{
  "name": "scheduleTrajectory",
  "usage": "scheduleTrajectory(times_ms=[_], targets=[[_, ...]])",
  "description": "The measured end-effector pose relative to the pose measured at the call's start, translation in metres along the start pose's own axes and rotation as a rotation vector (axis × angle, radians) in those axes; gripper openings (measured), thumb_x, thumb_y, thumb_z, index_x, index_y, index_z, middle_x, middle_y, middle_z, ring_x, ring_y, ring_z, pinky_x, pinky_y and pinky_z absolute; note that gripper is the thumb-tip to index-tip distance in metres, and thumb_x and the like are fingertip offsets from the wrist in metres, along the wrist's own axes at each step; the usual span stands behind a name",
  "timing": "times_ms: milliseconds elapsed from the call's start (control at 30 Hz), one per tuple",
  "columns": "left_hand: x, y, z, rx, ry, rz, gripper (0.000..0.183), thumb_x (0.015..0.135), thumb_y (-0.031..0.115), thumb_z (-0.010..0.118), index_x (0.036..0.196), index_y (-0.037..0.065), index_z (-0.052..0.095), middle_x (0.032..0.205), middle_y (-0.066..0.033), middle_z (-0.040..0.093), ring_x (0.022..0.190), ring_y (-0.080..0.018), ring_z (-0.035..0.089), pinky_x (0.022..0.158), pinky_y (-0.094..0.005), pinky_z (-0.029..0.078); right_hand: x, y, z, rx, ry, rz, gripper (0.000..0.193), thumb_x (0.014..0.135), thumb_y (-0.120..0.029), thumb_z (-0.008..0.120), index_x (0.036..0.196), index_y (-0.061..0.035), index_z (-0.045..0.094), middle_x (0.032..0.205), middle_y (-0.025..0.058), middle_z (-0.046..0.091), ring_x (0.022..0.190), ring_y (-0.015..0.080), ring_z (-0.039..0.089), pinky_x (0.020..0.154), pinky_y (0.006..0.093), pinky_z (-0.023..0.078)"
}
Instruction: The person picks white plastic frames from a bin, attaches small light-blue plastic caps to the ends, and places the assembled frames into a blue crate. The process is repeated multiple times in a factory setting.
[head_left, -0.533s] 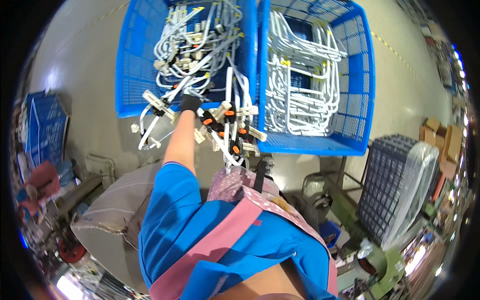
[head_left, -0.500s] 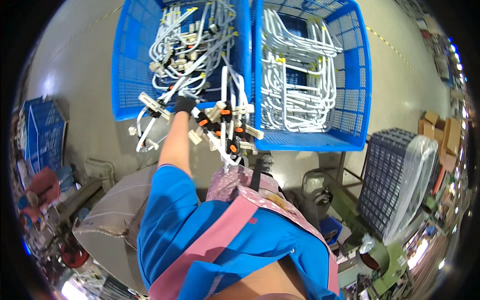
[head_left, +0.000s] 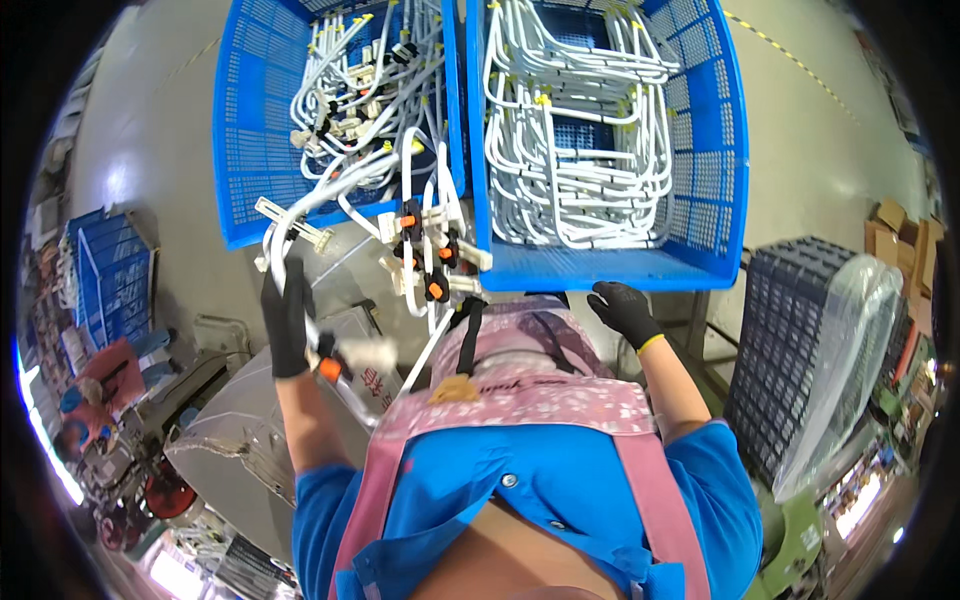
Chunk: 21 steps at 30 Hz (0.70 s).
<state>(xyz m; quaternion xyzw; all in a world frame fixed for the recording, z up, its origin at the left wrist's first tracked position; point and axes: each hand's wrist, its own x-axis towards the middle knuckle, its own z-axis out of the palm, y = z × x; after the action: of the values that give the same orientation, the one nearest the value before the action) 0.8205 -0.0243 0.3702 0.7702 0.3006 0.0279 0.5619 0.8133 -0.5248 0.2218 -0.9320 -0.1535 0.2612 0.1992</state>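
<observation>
My left hand [head_left: 287, 320], in a black glove, is closed around a bent white tube [head_left: 278, 245] in front of the left crate. The tube arches up over that crate's front rim, and its lower end, with an orange and black fitting [head_left: 330, 368], is blurred near my apron. Several white tubes with black and orange clips [head_left: 436, 286] and cream plastic blocks hang over the rim to the right of this hand. My right hand [head_left: 625, 312], also black-gloved, is beside the front edge of the right crate, holding nothing, its fingers loosely extended.
The left blue crate [head_left: 240, 150] holds jumbled white tubes with cream fittings. Stacked bent tubes [head_left: 600, 200] fill much of the right blue crate [head_left: 725, 200]. A black plastic crate [head_left: 790, 340] with clear wrap stands at right; a large sack [head_left: 225, 450] lies at lower left.
My left hand has come back and left from the crate's front rim, bringing the white tube toward me. My right hand has come into view beside the right crate.
</observation>
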Motion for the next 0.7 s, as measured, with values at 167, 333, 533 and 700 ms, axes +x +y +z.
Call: scheduleTrajectory(times_ms=[167, 333, 533, 700], targets=[[-0.122, 0.060, -0.003, 0.100, 0.242, -0.199, 0.009, 0.092, 0.013, 0.057, 0.090, 0.006, 0.052, 0.059, 0.0035, 0.043, 0.046, -0.0048, 0.040, 0.042, -0.0199, 0.029, 0.105, 0.067, 0.052, -0.007, -0.199, 0.106, 0.028, 0.083, -0.035, 0.058, 0.096, -0.0107, 0.065, 0.093, 0.0158, 0.067, 0.088, 0.0338, 0.064, 0.076, 0.0462, 0.050], [-0.196, 0.125, 0.019, 0.146, 0.634, -0.312, 0.022, 0.092, 0.018, 0.057, 0.106, 0.002, 0.055, 0.058, 0.0046, 0.038, 0.050, -0.0038, 0.038, 0.044, -0.0198, 0.027, 0.159, 0.084, 0.122, 0.036, -0.475, 0.358, 0.047, 0.084, -0.035, 0.059, 0.120, -0.0058, 0.052, 0.116, 0.0176, 0.062, 0.109, 0.0327, 0.059, 0.092, 0.0426, 0.046], [-0.194, 0.146, 0.034, 0.173, 0.695, -0.264, 0.026, 0.093, 0.025, 0.058, 0.104, 0.002, 0.058, 0.067, 0.0031, 0.044, 0.056, -0.0039, 0.043, 0.047, -0.0180, 0.029, 0.171, 0.107, 0.174, 0.090, -0.560, 0.388, 0.068, 0.081, -0.037, 0.062, 0.137, -0.0077, 0.038, 0.138, 0.0152, 0.047, 0.127, 0.0297, 0.045, 0.104, 0.0419, 0.038], [-0.198, 0.149, 0.023, 0.247, 0.662, -0.255, 0.027, 0.095, 0.028, 0.057, 0.101, 0.002, 0.060, 0.074, 0.0007, 0.051, 0.061, -0.0054, 0.048, 0.050, -0.0179, 0.033, 0.181, 0.129, 0.175, 0.007, -0.599, 0.266, 0.048, 0.088, -0.052, 0.046, 0.112, -0.0146, 0.065, 0.115, 0.0134, 0.064, 0.106, 0.0305, 0.061, 0.095, 0.0486, 0.042]])
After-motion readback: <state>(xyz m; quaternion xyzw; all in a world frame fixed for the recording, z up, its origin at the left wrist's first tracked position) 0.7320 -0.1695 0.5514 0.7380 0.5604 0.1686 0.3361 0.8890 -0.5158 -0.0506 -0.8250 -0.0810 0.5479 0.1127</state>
